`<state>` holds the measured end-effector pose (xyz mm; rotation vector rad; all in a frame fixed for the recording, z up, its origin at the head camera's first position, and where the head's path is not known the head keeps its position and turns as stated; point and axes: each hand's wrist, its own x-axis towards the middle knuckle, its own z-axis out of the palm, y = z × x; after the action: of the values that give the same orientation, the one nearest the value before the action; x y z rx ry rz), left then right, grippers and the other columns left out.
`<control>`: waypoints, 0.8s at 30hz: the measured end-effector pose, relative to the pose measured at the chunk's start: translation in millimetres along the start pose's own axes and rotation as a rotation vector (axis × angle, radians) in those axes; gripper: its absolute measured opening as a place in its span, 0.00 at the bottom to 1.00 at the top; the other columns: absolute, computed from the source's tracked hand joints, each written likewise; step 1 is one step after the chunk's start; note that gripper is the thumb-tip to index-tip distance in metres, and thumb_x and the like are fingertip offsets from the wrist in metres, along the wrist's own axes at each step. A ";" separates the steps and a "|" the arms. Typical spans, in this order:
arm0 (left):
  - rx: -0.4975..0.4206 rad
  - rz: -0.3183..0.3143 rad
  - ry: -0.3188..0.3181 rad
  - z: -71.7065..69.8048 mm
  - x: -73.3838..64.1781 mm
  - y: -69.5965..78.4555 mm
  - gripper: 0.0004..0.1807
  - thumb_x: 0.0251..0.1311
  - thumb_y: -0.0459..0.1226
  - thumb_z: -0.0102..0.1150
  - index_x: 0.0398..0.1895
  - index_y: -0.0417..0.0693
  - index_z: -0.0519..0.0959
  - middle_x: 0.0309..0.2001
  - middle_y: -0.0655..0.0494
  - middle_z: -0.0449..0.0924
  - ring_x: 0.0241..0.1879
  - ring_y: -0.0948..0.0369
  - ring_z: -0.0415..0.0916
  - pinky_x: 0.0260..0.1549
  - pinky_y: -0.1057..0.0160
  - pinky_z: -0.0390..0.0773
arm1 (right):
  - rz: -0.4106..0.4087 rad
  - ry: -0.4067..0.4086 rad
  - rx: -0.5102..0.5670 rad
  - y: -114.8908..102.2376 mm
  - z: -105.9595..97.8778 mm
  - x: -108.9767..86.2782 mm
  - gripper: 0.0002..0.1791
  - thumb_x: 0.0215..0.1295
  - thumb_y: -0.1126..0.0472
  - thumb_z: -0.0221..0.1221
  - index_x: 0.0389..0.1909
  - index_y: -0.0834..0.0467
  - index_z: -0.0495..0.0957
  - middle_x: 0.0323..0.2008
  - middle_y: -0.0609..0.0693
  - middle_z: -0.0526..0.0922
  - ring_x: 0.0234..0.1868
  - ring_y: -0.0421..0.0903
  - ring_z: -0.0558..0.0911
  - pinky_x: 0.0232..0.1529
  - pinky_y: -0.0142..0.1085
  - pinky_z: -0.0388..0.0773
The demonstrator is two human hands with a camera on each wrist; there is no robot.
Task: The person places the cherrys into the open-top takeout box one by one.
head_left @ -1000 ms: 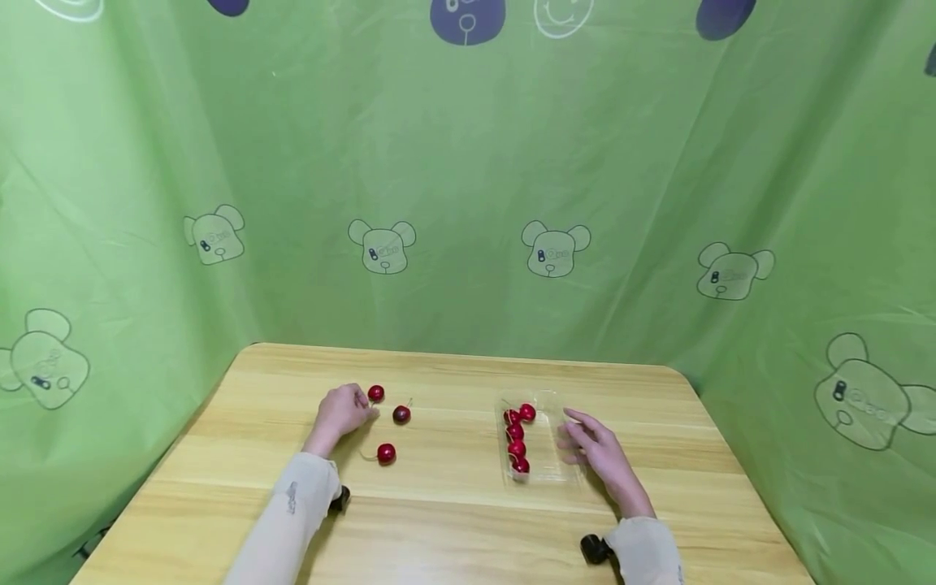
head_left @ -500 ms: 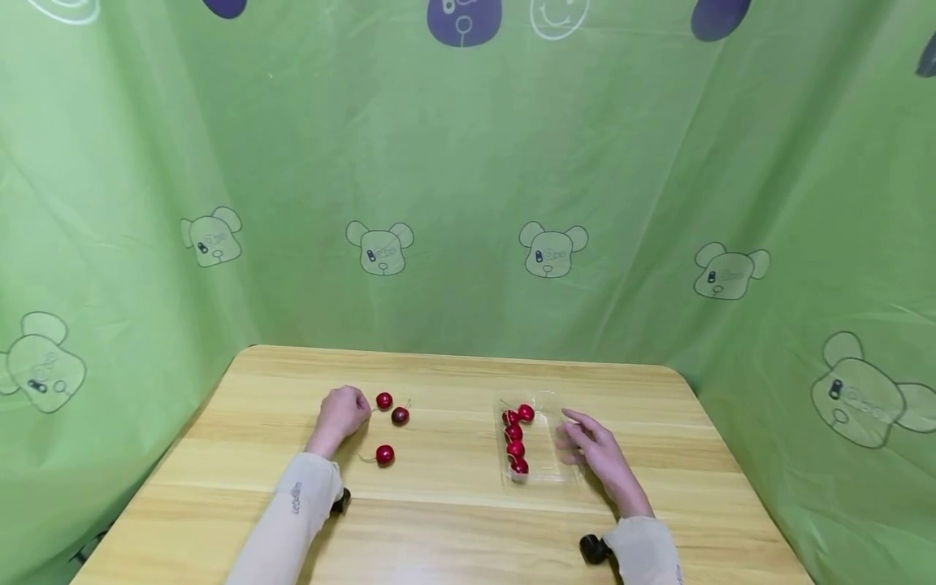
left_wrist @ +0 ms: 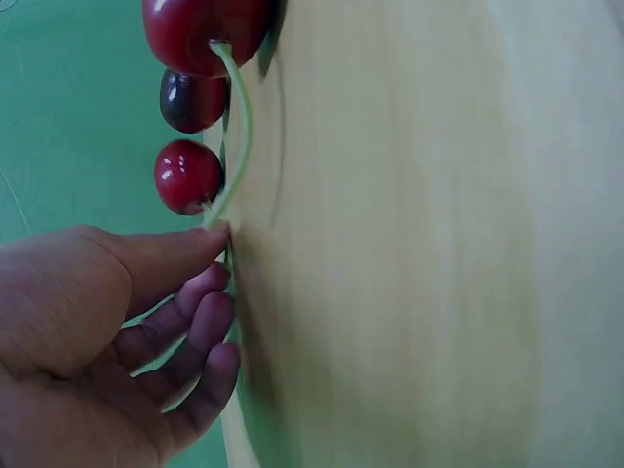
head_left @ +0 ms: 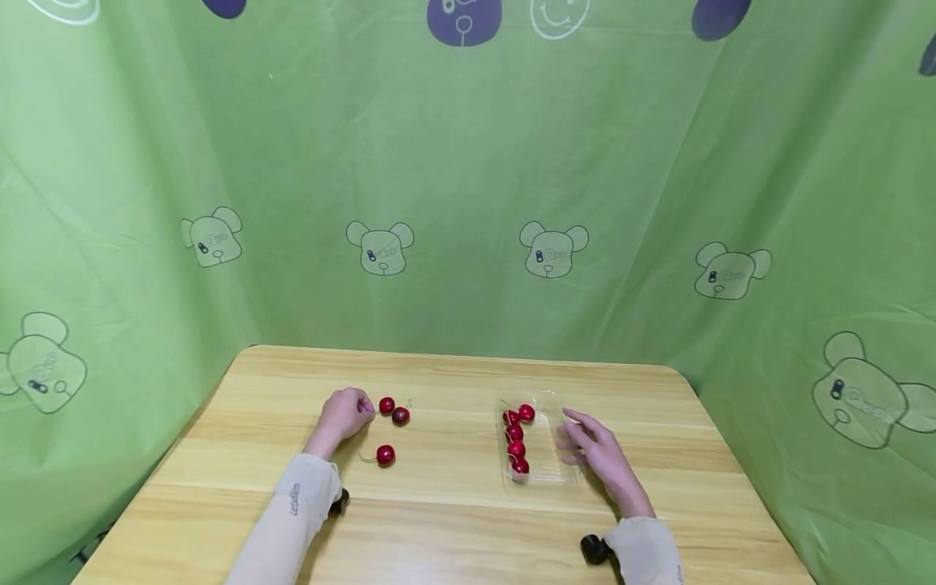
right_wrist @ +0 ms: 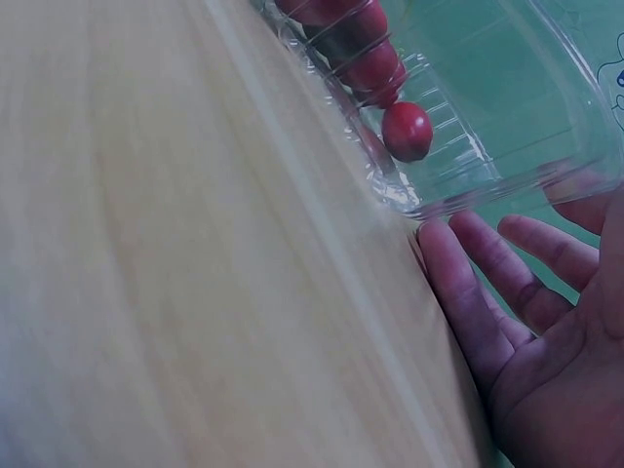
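Note:
My left hand (head_left: 344, 413) pinches the stem of a red cherry (head_left: 387, 405) between thumb and forefinger; the other fingers are loosely bent in the left wrist view. A darker cherry (head_left: 400, 416) lies right beside that one. Nearer to me is another red cherry (head_left: 385, 455), whose long pale stem crosses in front of the fingertips in the left wrist view. On the right, a clear plastic container (head_left: 547, 467) holds several cherries (head_left: 515, 433), mostly in a row along its left side. My right hand (head_left: 603, 455) has relaxed fingers right at the container's right wall (right_wrist: 507, 185).
The light wooden table (head_left: 453, 536) has rounded far corners. Green curtain (head_left: 468, 317) with bear-head prints surrounds its back and sides. A black wrist camera (head_left: 595, 550) sits at the right sleeve, another (head_left: 340, 501) at the left.
The cherry by my left hand has shifted right and toward me, up against the darker one. The left fingers have drawn together on its stem. My right hand and the container stay put.

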<state>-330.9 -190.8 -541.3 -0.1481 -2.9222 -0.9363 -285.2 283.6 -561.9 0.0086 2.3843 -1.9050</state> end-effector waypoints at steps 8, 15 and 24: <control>0.016 -0.006 -0.066 2.7 -0.6 1.8 0.04 0.67 0.31 0.63 0.32 0.42 0.82 0.30 0.54 0.81 0.32 0.59 0.76 0.44 0.53 0.81 | 0.003 0.004 -0.001 1.6 -1.3 -0.8 0.28 0.84 0.53 0.48 0.77 0.61 0.62 0.63 0.69 0.76 0.50 0.49 0.87 0.45 0.37 0.88; 0.051 0.025 -0.028 1.9 0.0 4.7 0.04 0.65 0.28 0.57 0.34 0.41 0.80 0.34 0.51 0.83 0.36 0.54 0.79 0.50 0.48 0.82 | -0.011 0.009 -0.006 0.3 -1.3 -0.4 0.29 0.83 0.52 0.49 0.77 0.61 0.62 0.63 0.69 0.76 0.50 0.50 0.87 0.45 0.38 0.88; -0.011 0.029 0.051 1.3 1.1 7.5 0.05 0.71 0.29 0.56 0.44 0.36 0.80 0.40 0.44 0.85 0.41 0.49 0.82 0.50 0.48 0.83 | -0.011 0.007 -0.014 -2.5 -0.3 -0.5 0.29 0.84 0.53 0.48 0.77 0.62 0.62 0.62 0.70 0.77 0.50 0.50 0.87 0.44 0.38 0.88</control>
<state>-331.2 -183.9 -538.0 -0.1644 -2.8609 -0.9384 -284.9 283.4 -559.3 0.0009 2.4077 -1.8958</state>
